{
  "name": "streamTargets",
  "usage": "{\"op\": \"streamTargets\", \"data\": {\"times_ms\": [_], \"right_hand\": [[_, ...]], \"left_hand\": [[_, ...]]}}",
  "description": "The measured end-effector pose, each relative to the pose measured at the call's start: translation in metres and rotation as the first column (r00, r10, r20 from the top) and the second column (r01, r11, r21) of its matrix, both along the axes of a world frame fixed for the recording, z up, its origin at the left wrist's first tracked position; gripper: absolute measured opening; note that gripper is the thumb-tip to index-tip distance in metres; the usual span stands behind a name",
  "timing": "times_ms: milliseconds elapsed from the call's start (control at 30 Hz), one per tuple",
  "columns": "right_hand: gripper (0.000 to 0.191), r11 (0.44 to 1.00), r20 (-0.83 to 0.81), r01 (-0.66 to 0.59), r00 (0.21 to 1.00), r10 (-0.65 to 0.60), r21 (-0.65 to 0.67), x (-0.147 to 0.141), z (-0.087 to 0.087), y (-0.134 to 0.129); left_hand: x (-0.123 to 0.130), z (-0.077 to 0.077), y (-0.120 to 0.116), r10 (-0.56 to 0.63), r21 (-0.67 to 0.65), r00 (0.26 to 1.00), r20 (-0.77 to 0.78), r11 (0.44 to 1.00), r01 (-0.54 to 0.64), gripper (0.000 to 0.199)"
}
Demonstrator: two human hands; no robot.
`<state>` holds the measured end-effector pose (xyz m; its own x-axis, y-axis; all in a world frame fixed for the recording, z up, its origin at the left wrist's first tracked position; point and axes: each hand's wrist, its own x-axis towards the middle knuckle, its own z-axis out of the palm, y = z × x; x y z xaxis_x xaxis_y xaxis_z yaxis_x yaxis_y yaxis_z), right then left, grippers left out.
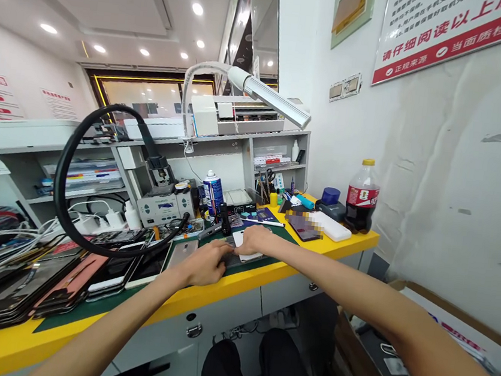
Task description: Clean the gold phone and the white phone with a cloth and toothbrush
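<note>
My left hand (206, 262) is at the front of the green mat (277, 249), its fingers bent and reaching a flat dark item (235, 261). Just right of it, my right hand (253, 239) lies over a white card-like piece (249, 257), fingers curled down near my left fingertips. What the fingertips press or pinch is too small to make out. A black small bottle-shaped item (225, 221) stands right behind the hands. To the left of my left hand lies a pale phone-sized panel (182, 254).
Stacked phones and screens (17, 288) fill the left side. A black hose (62, 191) loops from the grey station (164, 209). Behind stands a blue spray can (212, 194). At right are a dark phone (304, 227), a white box (331, 227) and a cola bottle (362, 198).
</note>
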<state>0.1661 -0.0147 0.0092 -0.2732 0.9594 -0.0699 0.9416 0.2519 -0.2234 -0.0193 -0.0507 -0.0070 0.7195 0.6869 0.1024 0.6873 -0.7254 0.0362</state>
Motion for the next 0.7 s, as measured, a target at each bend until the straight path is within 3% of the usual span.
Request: {"op": "streamTargets", "data": {"times_ms": [233, 333, 433, 500, 567, 700], "right_hand": [[0.031, 0.996, 0.049, -0.028, 0.998, 0.032, -0.086, 0.008, 0.006, -0.002], [0.031, 0.991, 0.022, -0.093, 0.995, 0.096, -0.101, 0.029, 0.016, 0.000], [0.026, 0.977, -0.025, -0.211, 0.977, 0.210, -0.033, 0.059, 0.018, -0.002], [0.028, 0.957, -0.058, -0.287, 0.956, 0.288, 0.033, 0.077, 0.012, -0.006], [0.046, 0.940, -0.074, -0.331, 0.939, 0.337, 0.080, 0.089, 0.001, -0.012], [0.056, 0.926, -0.067, -0.348, 0.930, 0.361, 0.148, 0.095, -0.024, -0.024]], "left_hand": [[0.006, -0.002, 0.001, 0.007, -0.010, 0.999, 0.035, 1.000, -0.007, 0.058], [0.008, -0.006, 0.003, 0.011, -0.007, 0.999, 0.043, 1.000, -0.011, 0.064], [0.011, -0.011, 0.006, -0.003, -0.009, 0.999, 0.038, 1.000, 0.003, 0.064], [0.012, -0.014, 0.008, -0.014, -0.015, 0.999, 0.034, 1.000, 0.014, 0.061], [0.013, -0.016, 0.010, -0.019, -0.017, 0.999, 0.034, 1.000, 0.020, 0.060], [0.015, -0.020, 0.009, -0.011, -0.009, 0.999, 0.039, 1.000, 0.011, 0.060]]}}
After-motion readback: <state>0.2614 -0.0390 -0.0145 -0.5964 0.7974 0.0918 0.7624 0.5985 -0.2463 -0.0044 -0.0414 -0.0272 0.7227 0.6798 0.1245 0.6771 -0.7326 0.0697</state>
